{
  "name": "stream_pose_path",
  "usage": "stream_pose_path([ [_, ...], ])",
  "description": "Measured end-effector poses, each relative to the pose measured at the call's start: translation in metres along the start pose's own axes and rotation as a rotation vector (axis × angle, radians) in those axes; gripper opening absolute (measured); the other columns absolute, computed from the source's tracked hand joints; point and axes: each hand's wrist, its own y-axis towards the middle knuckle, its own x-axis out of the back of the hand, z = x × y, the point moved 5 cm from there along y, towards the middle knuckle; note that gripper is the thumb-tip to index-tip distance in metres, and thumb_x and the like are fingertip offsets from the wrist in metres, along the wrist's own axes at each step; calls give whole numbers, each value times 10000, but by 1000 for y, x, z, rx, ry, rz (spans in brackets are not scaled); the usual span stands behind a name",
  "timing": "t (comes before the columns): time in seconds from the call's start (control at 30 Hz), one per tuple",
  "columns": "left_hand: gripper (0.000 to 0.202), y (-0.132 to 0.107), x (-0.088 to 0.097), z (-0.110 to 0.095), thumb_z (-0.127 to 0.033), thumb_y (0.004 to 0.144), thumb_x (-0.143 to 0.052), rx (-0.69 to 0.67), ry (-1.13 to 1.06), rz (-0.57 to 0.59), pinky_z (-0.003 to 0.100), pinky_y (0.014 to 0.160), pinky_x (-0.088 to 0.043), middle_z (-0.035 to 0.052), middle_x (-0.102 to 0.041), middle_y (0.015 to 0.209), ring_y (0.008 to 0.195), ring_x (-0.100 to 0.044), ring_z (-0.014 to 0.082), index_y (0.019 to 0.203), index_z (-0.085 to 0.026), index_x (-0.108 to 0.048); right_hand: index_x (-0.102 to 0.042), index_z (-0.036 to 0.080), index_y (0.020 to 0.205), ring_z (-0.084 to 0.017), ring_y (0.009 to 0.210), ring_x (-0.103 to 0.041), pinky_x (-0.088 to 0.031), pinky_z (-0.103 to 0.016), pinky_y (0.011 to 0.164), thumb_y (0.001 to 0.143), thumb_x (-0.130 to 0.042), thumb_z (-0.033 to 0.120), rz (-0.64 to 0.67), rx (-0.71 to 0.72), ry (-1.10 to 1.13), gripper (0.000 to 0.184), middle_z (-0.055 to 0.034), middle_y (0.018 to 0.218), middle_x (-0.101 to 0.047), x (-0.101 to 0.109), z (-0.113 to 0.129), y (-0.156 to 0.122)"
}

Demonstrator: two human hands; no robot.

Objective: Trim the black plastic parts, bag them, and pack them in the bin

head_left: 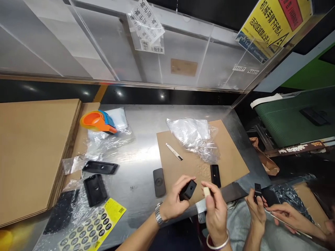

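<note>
My left hand [176, 202], with a metal watch at the wrist, is closed around a black plastic block-shaped part [188, 190] that has a small hole in its end. Close on its right, my right hand [216, 208] pinches a small cream-coloured block [206, 191] between thumb and fingers. The two held pieces are apart. Beyond my right hand a black rectangular tray-like part [215, 176] lies on the cardboard sheet [232, 158]. Left of my left hand rests a dark flat part with a round mark [159, 182]. White-handled tweezers [174, 151] lie on the cardboard.
Crumpled clear plastic bags [192, 134] cover part of the cardboard. At left are stacked cardboard [34, 150], orange tape dispensers [96, 120], black housings [95, 190] and a yellow sticker sheet [115, 209]. A co-worker's hands [256, 205] hold a black part at right, near a green conveyor [295, 115].
</note>
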Motion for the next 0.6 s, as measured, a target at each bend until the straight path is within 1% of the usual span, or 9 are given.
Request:
stream_pose_path([
  [0.1,528,-6,-11,-6,28,504,-597,-46,2,96,315,929,-317,101,-578,952,929,-503,261,999,-151,-646,-452,225,1214,-237,1076,-468,-374,-443,921,834,-481,342,183,393,-116,398,-97,1130,-545,-16,39,4],
  [0.13,471,-9,-13,-7,19,507,-610,-63,-5,111,321,934,-315,108,-582,943,930,-503,271,944,-147,-666,-437,225,1234,-240,1070,-472,-368,-460,926,835,-479,345,239,465,-132,419,-100,1118,-549,-21,43,4],
  [0.17,404,-11,-15,-7,7,521,-612,-71,-3,117,326,927,-322,112,-583,931,923,-504,274,889,-147,-677,-431,225,1244,-237,1054,-482,-370,-469,924,844,-460,346,271,489,-137,419,-101,1097,-555,-24,44,4],
  [0.23,308,-16,-15,-5,-21,574,-586,-52,25,111,333,891,-352,108,-584,896,884,-512,268,836,-155,-676,-440,227,1241,-227,1022,-501,-384,-480,914,868,-403,347,242,448,-128,393,-100,1052,-560,-23,40,5],
  [0.3,275,-20,-13,-2,-49,603,-572,-26,48,100,342,889,-353,102,-588,863,863,-515,266,835,-160,-670,-440,230,1243,-221,1011,-509,-395,-485,909,885,-354,344,203,400,-125,385,-101,1040,-556,-20,36,3],
  [0.43,246,-22,-12,2,-117,558,-651,-39,27,149,364,955,-298,98,-614,836,879,-516,289,800,-149,-676,-399,229,1278,-238,1041,-499,-355,-530,939,880,-360,346,331,504,-150,417,-108,1056,-558,-22,43,-8],
  [0.47,225,-22,-13,4,-138,565,-659,-18,14,155,364,952,-303,93,-617,837,877,-520,286,789,-150,-674,-390,228,1284,-240,1049,-495,-343,-540,944,880,-364,341,322,507,-148,420,-110,1058,-555,-21,43,-9],
  [0.53,222,-24,-15,11,-199,608,-657,56,-81,142,361,947,-313,82,-620,881,909,-521,278,826,-155,-665,-386,227,1287,-236,1062,-491,-334,-537,954,887,-352,331,231,439,-116,415,-114,1072,-540,-17,38,-8],
  [0.6,293,-27,-21,21,-278,653,-645,144,-287,91,354,957,-308,73,-611,976,997,-501,274,925,-170,-642,-403,226,1277,-229,1076,-488,-347,-509,960,893,-335,336,138,337,-60,406,-116,1102,-523,-14,27,-6],
])
